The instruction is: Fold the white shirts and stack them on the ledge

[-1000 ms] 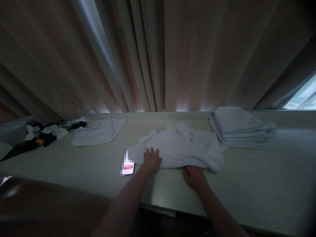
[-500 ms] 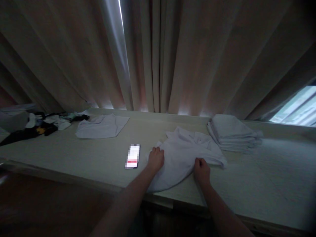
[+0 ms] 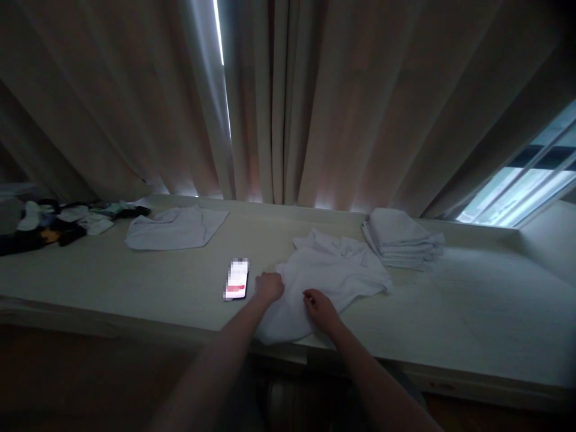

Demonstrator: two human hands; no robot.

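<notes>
A crumpled white garment [image 3: 335,273] lies on a pale counter [image 3: 135,282], one end hanging over the front edge. My left hand [image 3: 269,286] is closed on the garment's left edge. My right hand [image 3: 318,307] rests on the cloth a little to the right, fingers curled into the fabric. A lit phone [image 3: 236,280] lies flat just left of my left hand.
A stack of folded white cloths [image 3: 399,238] stands at the back right of the garment. Another white cloth [image 3: 175,228] lies spread at the back left, with a heap of dark and light small items [image 3: 54,221] beyond it. Heavy curtains [image 3: 315,102] hang behind the counter.
Both hands have drawn the garment toward the front edge, so part of it now hangs over. My right hand has shifted left, closer to my left hand.
</notes>
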